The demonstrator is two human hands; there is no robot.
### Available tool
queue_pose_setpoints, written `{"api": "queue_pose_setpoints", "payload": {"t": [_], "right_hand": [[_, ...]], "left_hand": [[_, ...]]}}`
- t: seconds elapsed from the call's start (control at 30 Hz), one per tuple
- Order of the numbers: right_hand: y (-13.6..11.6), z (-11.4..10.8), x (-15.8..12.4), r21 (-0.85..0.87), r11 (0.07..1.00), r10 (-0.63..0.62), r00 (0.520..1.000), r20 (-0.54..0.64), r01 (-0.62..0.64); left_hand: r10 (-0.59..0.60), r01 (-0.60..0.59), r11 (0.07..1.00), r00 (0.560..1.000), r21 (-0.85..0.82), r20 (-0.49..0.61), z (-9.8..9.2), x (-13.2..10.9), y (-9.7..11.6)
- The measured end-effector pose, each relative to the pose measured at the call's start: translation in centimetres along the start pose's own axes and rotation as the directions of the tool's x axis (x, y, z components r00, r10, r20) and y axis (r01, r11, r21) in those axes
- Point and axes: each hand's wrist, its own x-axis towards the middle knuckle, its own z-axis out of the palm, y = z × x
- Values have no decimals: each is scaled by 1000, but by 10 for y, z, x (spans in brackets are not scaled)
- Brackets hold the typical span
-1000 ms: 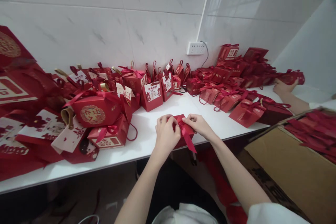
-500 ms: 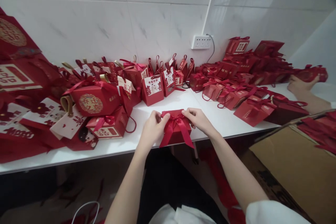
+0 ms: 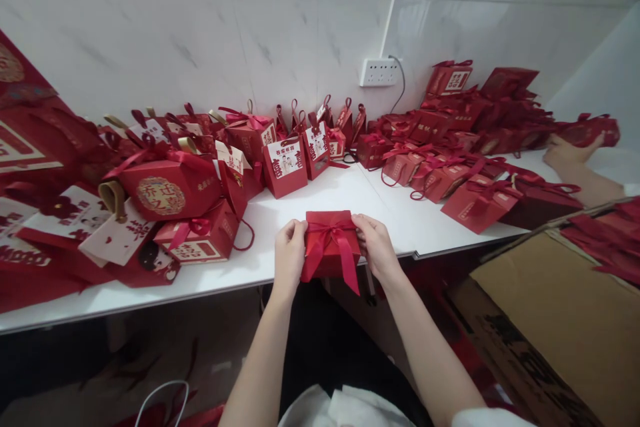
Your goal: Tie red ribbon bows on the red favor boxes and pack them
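At the lower middle of the frame, the fingers of the left hand and of the right hand are curled narrow against the two sides of a small red gift box, holding it between them at the near edge of the white counter. A red ribbon bow sits tied on its top, its tails hanging down the front. By my judgement the tying is done and the box is being squared up or checked. The next move calls for a steady two-sided hold that spares the bow, and for a bare patch among the other boxes. No writing shows on the held box. Left of it, a low box bears a pale panel with a double-happiness sign. Above that, a larger box carries a gold roundel of Chinese characters, too small to read surely. At centre, a tall box has a white label with two cartoon figures and red characters. At far right, another person's hand rests among more boxes, above a cardboard carton.
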Motion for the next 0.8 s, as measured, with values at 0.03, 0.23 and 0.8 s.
{"api": "queue_pose_setpoints", "payload": {"t": [0.03, 0.23, 0.8], "right_hand": [[1, 0, 0, 16, 1000, 10, 1000, -6, -10], [7, -1, 2, 99, 995, 23, 1000, -18, -21], [8, -35, 2, -103, 971, -217, 976, -1, 216]], "left_hand": [[-10, 10, 1000, 1000, -17, -10, 1, -1, -1], [-29, 23, 993, 998, -112, -56, 6, -4, -7], [-100, 90, 971, 994, -219, -34, 0, 6, -17]]}}
